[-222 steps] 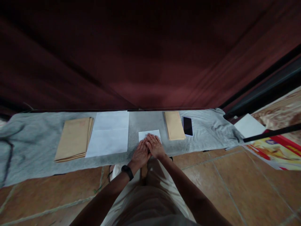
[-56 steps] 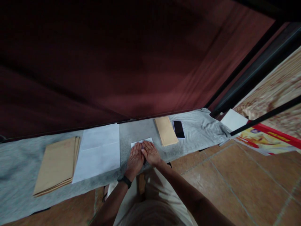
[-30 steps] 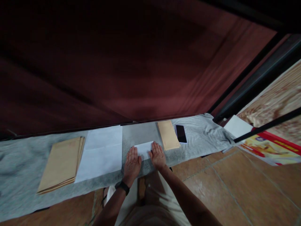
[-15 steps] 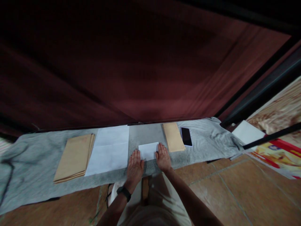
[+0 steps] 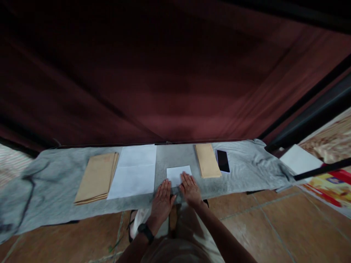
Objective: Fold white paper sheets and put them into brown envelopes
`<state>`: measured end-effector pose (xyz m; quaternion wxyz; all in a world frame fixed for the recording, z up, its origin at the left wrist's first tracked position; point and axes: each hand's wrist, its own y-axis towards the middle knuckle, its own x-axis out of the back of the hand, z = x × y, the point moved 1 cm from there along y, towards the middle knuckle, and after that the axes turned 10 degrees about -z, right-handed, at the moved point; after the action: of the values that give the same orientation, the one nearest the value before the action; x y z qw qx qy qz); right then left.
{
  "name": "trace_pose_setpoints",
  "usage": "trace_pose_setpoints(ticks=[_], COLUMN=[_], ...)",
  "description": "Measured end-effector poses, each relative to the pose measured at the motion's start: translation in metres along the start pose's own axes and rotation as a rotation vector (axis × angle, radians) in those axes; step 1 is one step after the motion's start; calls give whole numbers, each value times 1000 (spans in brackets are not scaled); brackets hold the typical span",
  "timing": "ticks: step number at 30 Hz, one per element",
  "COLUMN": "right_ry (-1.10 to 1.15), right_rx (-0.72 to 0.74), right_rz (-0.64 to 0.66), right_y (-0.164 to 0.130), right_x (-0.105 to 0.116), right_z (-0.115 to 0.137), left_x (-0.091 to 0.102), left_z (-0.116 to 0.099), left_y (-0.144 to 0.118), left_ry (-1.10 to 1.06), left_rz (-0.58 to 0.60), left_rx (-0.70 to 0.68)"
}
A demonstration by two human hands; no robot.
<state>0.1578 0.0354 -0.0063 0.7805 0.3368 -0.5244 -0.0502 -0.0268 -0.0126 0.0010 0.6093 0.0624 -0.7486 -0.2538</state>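
Both hands lie flat, palms down, fingers spread, no grip on anything. Left hand (image 5: pixel 162 199) rests on the grey cloth (image 5: pixel 55 182) just left of and below the small folded white paper (image 5: pixel 178 174); right hand (image 5: pixel 190 188) has its fingertips on that paper's near edge. The paper lies mid-cloth, between the big white sheets and the single brown envelope.

Containers: one stack of brown envelopes (image 5: pixel 97 177) at left, several deep, exact count unreadable from the edges; one lone brown envelope (image 5: pixel 207 160) right of the folded paper. All lie flat, contents not visible.

Hard to make out: the large white sheets (image 5: pixel 135 171) show a crease or seam across the middle, one sheet or two I cannot tell. The cloth's left end is in shadow. At far right, a white sheet (image 5: pixel 300 159) and a coloured print (image 5: pixel 330 186) are cut by a dark bar and the frame edge.

Counts: one phone (image 5: pixel 223 161), screen dark, just beside the lone envelope; one black wristband (image 5: pixel 146 231) on the left wrist; two hands, one person. A dark red curtain (image 5: pixel 175 80) hangs behind.
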Motion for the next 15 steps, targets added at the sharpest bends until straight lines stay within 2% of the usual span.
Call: trace_pose_setpoints(ticks=[5, 8, 10, 11, 13, 15], right_ry=[-35, -40, -45, -46, -48, -48], right_rx=[-2, 7, 11, 12, 10, 6], right_rz=[-32, -27, -26, -29, -42, -50], right_y=[-5, -6, -6, -7, -7, -8], right_x=[3, 4, 4, 3, 2, 1], right_z=[-6, -7, -7, -8, -8, -9], left_x=[6, 23, 45, 58, 87, 112], left_z=[1, 24, 60, 84, 138, 192], left_y=[-7, 0, 12, 18, 26, 26], left_ry=[-48, -91, -67, -29, 80, 187], left_rz=[-3, -42, -121, -177, -304, -360], left_rx=[38, 91, 201, 297, 545, 796])
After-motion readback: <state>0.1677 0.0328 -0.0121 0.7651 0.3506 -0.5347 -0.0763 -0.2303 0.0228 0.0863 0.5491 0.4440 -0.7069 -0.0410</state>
